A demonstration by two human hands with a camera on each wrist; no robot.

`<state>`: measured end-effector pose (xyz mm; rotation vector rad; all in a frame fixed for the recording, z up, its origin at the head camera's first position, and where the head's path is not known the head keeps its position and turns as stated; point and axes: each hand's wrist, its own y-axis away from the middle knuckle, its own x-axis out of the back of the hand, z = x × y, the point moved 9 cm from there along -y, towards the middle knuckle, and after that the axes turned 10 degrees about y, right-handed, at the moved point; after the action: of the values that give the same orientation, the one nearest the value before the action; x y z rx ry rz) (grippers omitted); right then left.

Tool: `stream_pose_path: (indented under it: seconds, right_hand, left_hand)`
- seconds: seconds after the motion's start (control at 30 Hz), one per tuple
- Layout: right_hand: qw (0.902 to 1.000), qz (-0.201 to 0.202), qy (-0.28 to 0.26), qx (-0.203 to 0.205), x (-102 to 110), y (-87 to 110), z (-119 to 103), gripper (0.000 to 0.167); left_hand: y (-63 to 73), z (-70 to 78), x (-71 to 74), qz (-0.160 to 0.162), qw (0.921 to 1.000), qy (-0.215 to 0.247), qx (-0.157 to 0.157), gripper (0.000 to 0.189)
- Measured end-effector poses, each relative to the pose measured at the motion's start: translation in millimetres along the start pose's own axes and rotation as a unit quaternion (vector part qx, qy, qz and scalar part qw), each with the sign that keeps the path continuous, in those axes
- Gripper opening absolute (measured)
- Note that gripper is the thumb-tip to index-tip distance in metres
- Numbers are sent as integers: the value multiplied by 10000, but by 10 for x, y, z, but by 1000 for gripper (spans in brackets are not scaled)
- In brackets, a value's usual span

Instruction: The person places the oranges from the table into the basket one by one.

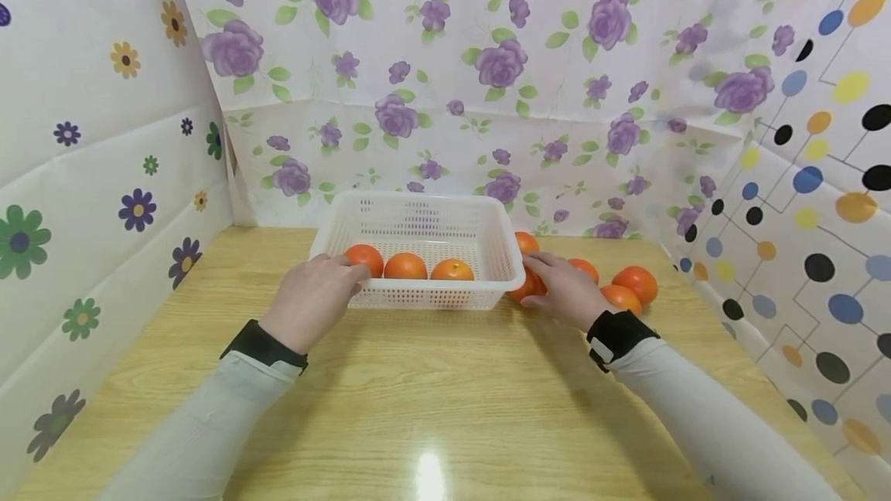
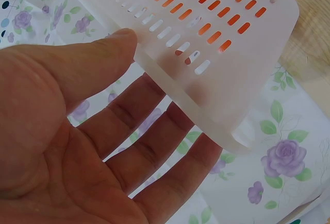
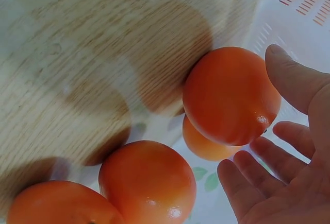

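Observation:
A white perforated plastic basket stands on the table with a row of orange-red round fruits along its near side. At its left end, my left hand grips the rim. In the left wrist view the thumb lies on the rim and the fingertips meet it from the other side. My right hand is spread beside the basket's right end, around a smooth orange-red fruit. Its thumb and fingertips are at that fruit's edge, not curled round it; contact is unclear.
More orange-red fruits lie on the wooden table to the right of the basket, partly behind the right hand. One fruit sits against the basket's right wall. Patterned cloth closes off the back and both sides.

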<state>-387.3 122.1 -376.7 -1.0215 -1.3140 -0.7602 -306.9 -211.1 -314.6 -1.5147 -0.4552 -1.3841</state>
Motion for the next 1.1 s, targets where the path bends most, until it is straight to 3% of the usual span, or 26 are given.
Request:
stream_pose_path:
  seconds: [1.1]
  right_hand:
    - [9999,41,109,120,-112,-29,-37,79]
  left_hand:
    - [-5,-28,-25,-25,10000,-34,51,20]
